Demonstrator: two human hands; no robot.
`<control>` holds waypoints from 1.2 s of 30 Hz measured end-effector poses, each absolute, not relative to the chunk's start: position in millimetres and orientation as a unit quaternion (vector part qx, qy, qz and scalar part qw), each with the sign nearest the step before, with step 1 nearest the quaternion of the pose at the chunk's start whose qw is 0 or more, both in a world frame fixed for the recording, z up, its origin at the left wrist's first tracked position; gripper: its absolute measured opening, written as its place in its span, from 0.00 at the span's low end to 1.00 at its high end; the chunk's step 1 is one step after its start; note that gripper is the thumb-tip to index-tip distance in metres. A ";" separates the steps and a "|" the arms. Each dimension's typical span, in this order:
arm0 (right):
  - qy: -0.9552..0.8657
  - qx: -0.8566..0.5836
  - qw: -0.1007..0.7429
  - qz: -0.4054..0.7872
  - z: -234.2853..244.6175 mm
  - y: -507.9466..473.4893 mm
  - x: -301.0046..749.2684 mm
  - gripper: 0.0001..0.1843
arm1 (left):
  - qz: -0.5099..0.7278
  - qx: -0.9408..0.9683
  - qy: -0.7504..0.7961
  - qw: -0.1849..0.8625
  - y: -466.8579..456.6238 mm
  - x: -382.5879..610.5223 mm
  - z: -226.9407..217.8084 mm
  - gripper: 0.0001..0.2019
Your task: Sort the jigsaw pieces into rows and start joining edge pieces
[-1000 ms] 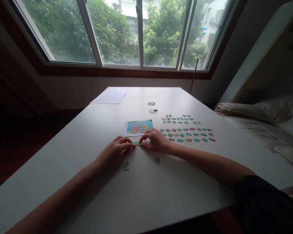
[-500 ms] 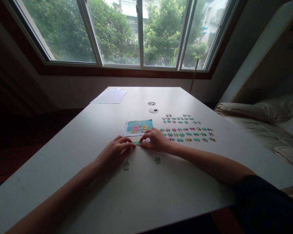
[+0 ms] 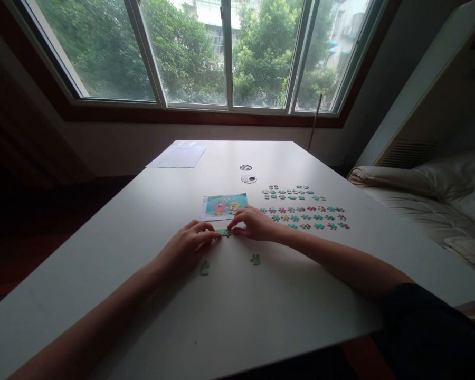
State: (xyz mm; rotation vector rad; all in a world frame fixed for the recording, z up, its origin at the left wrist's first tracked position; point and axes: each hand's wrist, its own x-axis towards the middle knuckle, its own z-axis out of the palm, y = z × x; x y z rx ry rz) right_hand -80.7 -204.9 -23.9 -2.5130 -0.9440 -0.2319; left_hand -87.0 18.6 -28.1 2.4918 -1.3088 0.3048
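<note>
My left hand (image 3: 184, 247) and my right hand (image 3: 254, 224) meet at mid-table, fingertips curled together on small green jigsaw pieces (image 3: 224, 232) lying flat between them. Just beyond the hands lies a colourful cartoon reference picture (image 3: 225, 205). Two loose green pieces rest nearer me, one (image 3: 205, 268) under my left hand's side and another (image 3: 255, 259) below my right wrist. Several rows of sorted puzzle pieces (image 3: 303, 216) are spread to the right of my right hand.
The white table (image 3: 261, 316) carries a sheet of paper (image 3: 177, 156) at its far left and two round cable holes (image 3: 248, 179) near the middle. A wide window spans the back wall. A pale cushioned sofa (image 3: 427, 195) stands at the right.
My right hand has crept slightly away from me, towards the picture, while both hands keep their fingertips on the pieces between them. Little else has shifted.
</note>
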 end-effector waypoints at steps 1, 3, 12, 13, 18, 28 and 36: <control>-0.343 -0.908 0.226 -0.085 -23.6 -206.2 -78.7 0.09 | 0.106 0.869 -0.458 0.155 18.8 -87.0 -28.2 0.15; -0.339 -0.908 0.229 -0.095 -22.8 -208.7 -75.0 0.09 | 0.109 0.868 -0.458 0.156 19.1 -87.0 -28.3 0.15; -0.328 -0.915 0.209 -0.110 -21.0 -209.1 -78.9 0.08 | 0.114 0.865 -0.460 0.164 18.8 -88.0 -29.1 0.15; -0.330 -0.915 0.205 -0.111 -21.6 -207.6 -81.1 0.09 | 0.113 0.865 -0.460 0.166 18.7 -88.0 -29.1 0.15; -0.320 -0.921 0.190 -0.114 -25.0 -200.4 -87.4 0.10 | 0.107 0.866 -0.460 0.165 17.7 -87.6 -27.9 0.16; -0.267 -0.926 0.261 -0.062 -17.8 -201.7 -83.9 0.10 | 0.100 0.869 -0.454 0.170 16.2 -89.0 -25.7 0.15; -0.285 -0.901 0.323 -0.058 -4.8 -212.2 -80.3 0.06 | 0.094 0.872 -0.455 0.154 15.0 -88.4 -23.7 0.15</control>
